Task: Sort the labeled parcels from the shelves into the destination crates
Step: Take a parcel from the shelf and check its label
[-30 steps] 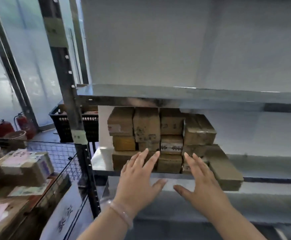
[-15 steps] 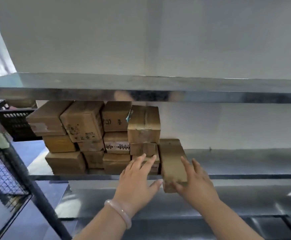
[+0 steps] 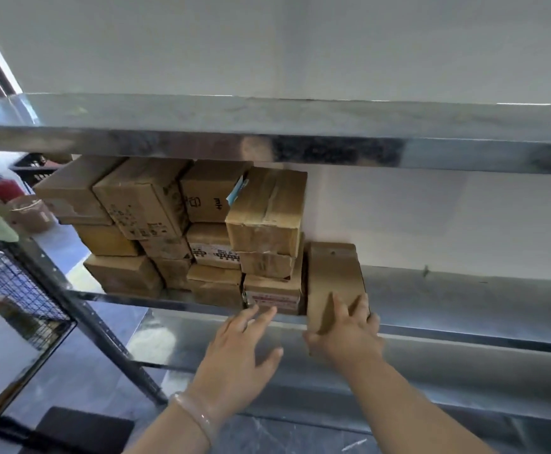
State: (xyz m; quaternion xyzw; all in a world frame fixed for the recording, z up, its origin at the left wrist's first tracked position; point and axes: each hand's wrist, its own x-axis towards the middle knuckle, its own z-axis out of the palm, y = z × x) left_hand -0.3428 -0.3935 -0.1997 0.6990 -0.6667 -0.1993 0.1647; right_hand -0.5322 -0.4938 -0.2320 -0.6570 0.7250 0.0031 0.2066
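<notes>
Right hand (image 3: 346, 335) grips an oblong brown cardboard parcel (image 3: 331, 273) — left hand (image 3: 238, 358) spread, holding nothing.

1. A parcel storeroom or sorting depot: bare steel shelves (image 3: 300, 152) span the view from nine to three o'clock.
2. Taped, labelled cardboard parcels (image 3: 261, 217) stand stacked on one shelf, toward nine o'clock.
3. A wire cage (image 3: 15, 290) stands at eight o'clock, with a black plastic crate (image 3: 33, 167) and a red fire extinguisher (image 3: 7, 189) at ten o'clock.
</notes>
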